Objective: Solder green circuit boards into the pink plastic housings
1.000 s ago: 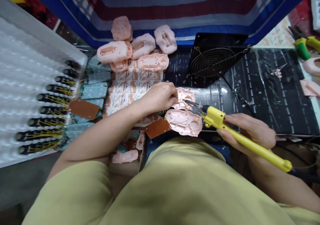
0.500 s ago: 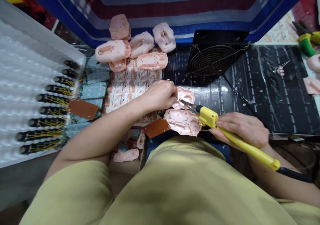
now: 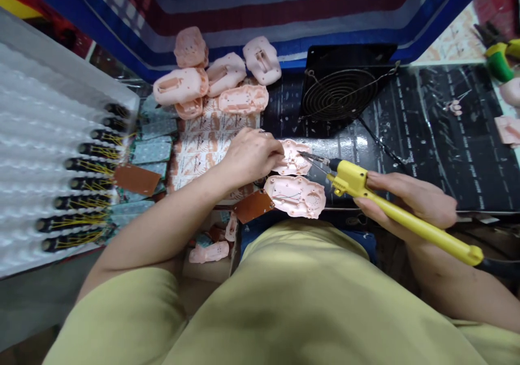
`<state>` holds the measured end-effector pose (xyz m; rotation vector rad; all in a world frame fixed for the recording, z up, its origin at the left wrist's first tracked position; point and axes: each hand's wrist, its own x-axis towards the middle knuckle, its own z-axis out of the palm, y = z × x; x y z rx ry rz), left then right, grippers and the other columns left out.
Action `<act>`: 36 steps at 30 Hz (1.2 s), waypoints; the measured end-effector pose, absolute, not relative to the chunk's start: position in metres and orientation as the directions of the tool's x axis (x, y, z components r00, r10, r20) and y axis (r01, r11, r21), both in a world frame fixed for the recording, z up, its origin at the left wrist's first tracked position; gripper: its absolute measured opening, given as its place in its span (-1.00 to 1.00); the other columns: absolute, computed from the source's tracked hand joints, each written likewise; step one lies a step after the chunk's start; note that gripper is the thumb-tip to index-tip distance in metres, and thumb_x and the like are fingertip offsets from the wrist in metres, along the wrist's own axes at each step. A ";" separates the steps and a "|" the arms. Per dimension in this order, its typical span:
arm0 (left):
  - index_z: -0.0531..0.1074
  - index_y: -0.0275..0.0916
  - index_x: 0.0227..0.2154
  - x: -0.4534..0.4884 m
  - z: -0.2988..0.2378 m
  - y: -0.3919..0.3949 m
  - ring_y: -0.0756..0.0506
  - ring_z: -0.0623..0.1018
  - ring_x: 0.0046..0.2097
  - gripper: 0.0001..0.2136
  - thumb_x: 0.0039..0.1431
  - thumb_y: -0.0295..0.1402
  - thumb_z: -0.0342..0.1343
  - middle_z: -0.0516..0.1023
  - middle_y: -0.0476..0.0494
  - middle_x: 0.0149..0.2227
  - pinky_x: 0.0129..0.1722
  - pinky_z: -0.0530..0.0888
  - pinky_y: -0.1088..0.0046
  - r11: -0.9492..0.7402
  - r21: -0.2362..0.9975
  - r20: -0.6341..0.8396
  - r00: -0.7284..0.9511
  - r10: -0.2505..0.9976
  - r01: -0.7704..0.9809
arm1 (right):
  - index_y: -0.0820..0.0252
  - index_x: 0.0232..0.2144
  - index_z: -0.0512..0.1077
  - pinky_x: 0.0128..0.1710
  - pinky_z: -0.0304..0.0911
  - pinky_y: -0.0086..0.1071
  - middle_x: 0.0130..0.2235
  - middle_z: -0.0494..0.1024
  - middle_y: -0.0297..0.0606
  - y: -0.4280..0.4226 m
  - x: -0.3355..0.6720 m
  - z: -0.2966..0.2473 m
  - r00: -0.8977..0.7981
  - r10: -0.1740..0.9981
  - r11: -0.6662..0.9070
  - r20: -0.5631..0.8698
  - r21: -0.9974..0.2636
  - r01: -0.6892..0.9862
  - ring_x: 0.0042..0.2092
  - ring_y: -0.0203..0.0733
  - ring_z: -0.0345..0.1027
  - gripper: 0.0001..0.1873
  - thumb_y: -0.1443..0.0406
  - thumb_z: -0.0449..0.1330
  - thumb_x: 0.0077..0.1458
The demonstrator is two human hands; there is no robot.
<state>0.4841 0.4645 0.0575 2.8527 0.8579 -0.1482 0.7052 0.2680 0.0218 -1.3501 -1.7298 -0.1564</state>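
Centrally, the left hand (image 3: 255,156) curled at a pink shell half (image 3: 293,162), pinch unclear; mid-right, the right hand (image 3: 426,201) gripped a yellow soldering iron (image 3: 410,221).

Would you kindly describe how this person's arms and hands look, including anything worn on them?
Plain yellow-green short sleeves leave both forearms bare. The left hand and right hand wear no gloves; what looks like a ring shows on the left fingers.
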 end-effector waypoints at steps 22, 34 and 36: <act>0.62 -0.25 -0.32 0.491 0.052 0.468 -0.22 0.57 -0.17 -0.74 0.20 -0.34 0.02 0.66 -0.24 -0.27 -0.09 0.31 0.20 -0.812 0.097 -0.124 0.816 0.564 0.576 | 0.19 -0.30 0.45 -0.43 0.51 -0.45 -0.40 0.58 -0.31 0.302 0.709 0.016 -0.185 0.634 0.653 0.751 -0.392 0.648 -0.40 -0.25 0.51 -0.70 0.43 0.45 -0.06; 0.63 -0.24 -0.29 0.494 0.056 0.467 -0.23 0.57 -0.15 -0.75 0.19 -0.37 0.02 0.66 -0.24 -0.25 -0.11 0.30 0.21 -0.815 0.064 -0.144 0.814 0.563 0.576 | 0.16 -0.27 0.48 -0.45 0.48 -0.40 -0.36 0.59 -0.29 0.283 0.720 0.021 0.013 0.648 0.556 0.762 -0.484 0.675 -0.38 -0.22 0.50 -0.71 0.49 0.40 -0.06; 0.62 -0.22 -0.30 0.493 0.056 0.466 -0.20 0.57 -0.15 -0.75 0.19 -0.37 0.01 0.66 -0.22 -0.26 -0.10 0.31 0.22 -0.819 0.062 -0.137 0.818 0.559 0.570 | 0.13 -0.17 0.50 -0.44 0.50 -0.40 -0.34 0.61 -0.30 0.280 0.720 0.015 0.044 0.650 0.490 0.759 -0.463 0.739 -0.38 -0.20 0.52 -0.66 0.43 0.41 -0.04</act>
